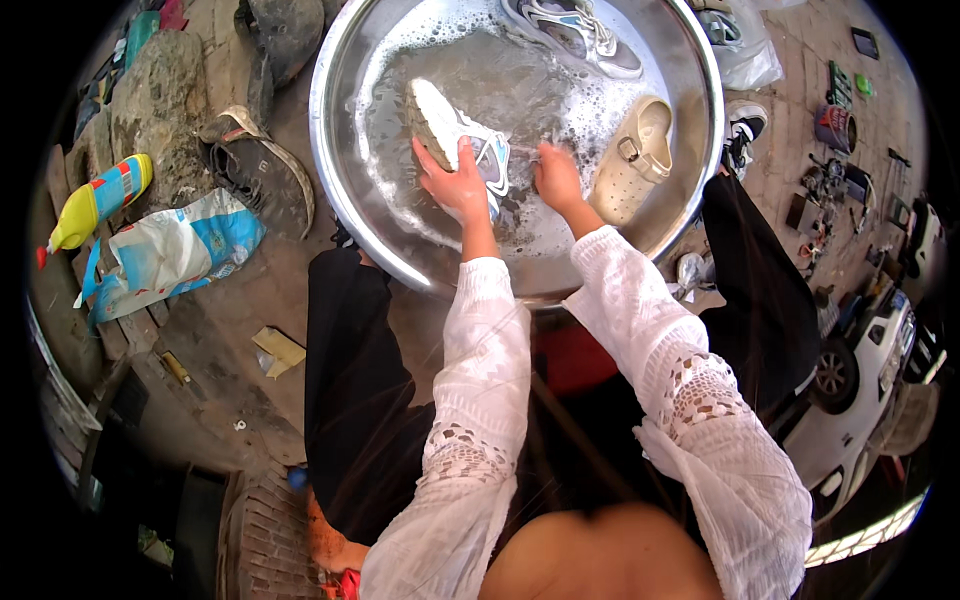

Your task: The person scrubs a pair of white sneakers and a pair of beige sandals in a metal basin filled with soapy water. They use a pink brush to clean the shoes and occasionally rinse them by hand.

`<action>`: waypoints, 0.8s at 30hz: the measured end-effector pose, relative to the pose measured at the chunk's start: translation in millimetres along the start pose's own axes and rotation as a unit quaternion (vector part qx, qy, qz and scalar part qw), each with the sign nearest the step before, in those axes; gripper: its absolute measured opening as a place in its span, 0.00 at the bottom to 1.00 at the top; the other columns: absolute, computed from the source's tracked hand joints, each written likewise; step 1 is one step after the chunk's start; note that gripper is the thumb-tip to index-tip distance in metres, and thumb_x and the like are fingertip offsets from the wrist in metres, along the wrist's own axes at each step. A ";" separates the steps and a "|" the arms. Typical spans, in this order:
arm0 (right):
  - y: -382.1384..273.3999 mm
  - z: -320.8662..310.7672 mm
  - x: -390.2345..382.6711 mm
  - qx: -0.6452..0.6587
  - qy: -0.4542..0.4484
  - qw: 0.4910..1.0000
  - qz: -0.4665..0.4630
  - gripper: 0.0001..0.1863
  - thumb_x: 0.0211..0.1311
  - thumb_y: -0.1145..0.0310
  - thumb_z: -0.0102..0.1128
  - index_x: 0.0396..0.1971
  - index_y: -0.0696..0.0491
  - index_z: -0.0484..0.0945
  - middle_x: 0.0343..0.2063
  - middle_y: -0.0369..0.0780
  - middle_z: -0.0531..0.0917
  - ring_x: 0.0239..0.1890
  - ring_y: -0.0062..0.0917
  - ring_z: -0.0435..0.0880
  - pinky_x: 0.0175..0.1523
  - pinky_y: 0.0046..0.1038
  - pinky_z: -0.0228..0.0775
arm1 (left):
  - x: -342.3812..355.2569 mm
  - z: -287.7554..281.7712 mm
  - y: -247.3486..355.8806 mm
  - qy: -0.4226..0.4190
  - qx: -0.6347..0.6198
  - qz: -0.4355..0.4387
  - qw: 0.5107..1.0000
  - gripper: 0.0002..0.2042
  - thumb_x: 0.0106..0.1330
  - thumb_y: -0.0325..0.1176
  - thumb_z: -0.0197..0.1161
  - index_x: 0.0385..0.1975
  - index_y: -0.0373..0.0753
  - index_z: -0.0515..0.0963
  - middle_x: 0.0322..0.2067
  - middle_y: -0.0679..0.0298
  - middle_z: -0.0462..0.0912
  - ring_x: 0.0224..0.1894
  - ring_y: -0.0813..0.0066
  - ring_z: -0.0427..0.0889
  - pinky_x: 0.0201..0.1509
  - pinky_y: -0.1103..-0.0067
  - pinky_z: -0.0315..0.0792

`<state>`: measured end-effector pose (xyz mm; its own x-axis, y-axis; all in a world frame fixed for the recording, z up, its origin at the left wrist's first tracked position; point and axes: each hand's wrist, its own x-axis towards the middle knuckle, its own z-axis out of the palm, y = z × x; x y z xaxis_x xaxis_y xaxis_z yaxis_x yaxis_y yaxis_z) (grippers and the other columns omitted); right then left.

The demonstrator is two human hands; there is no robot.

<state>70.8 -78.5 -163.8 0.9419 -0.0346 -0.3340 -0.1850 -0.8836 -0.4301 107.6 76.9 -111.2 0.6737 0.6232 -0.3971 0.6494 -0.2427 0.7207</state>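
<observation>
My left hand (456, 184) grips a white and grey sneaker (440, 115), tilted with its sole to the left, above sudsy water in a round metal basin (330, 150). To the right of the shoe, my right hand (557, 175) is closed and slightly blurred by motion. A thin pale strand, which looks like the sneaker's lace, runs from the shoe to these fingers. Another grey and white sneaker (575, 35) lies at the basin's far side. A beige clog (632, 165) with holes and a strap rests against the right wall, close to my right hand.
Left of the basin lie a dark worn shoe (262, 175), a blue and white plastic packet (175, 250) and a yellow bottle (100, 200) with a red cap. A black and white shoe (745, 130) stands at the right. Farther right are scattered tools and a white car (850, 400).
</observation>
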 end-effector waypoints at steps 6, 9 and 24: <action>-27.1 -64.1 -16.6 0.481 -0.158 0.843 0.181 0.18 0.67 0.58 0.51 0.48 0.54 0.78 0.20 0.30 0.73 0.19 0.12 0.68 0.25 0.17 0.61 | 5.9 3.9 -28.5 -0.205 -0.319 -0.059 0.923 0.30 0.67 0.48 0.53 0.62 0.34 0.59 0.57 0.53 0.68 0.56 0.65 0.69 0.59 0.73 0.63; -40.0 -110.8 -31.5 0.530 -0.160 0.802 0.225 0.16 0.67 0.61 0.50 0.50 0.51 0.78 0.18 0.32 0.75 0.19 0.13 0.70 0.26 0.18 0.63 | -1.9 6.8 -38.9 -0.295 -0.411 -0.201 0.839 0.34 0.67 0.59 0.43 0.62 0.36 0.59 0.58 0.58 0.67 0.58 0.67 0.68 0.61 0.73 0.63; -110.2 -133.0 -94.1 0.131 0.000 0.990 0.056 0.13 0.63 0.62 0.50 0.42 0.47 0.81 0.26 0.47 0.82 0.28 0.42 0.80 0.34 0.38 0.71 | -4.2 -9.4 7.8 -0.322 -0.435 -0.270 0.796 0.37 0.65 0.65 0.40 0.62 0.39 0.59 0.58 0.59 0.69 0.58 0.65 0.70 0.60 0.72 0.65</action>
<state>39.8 -40.0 26.6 0.9112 -0.1259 -0.3923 -0.3550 -0.7232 -0.5924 106.5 79.4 -98.5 0.6028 -0.1162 -0.7894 0.6038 0.7131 0.3562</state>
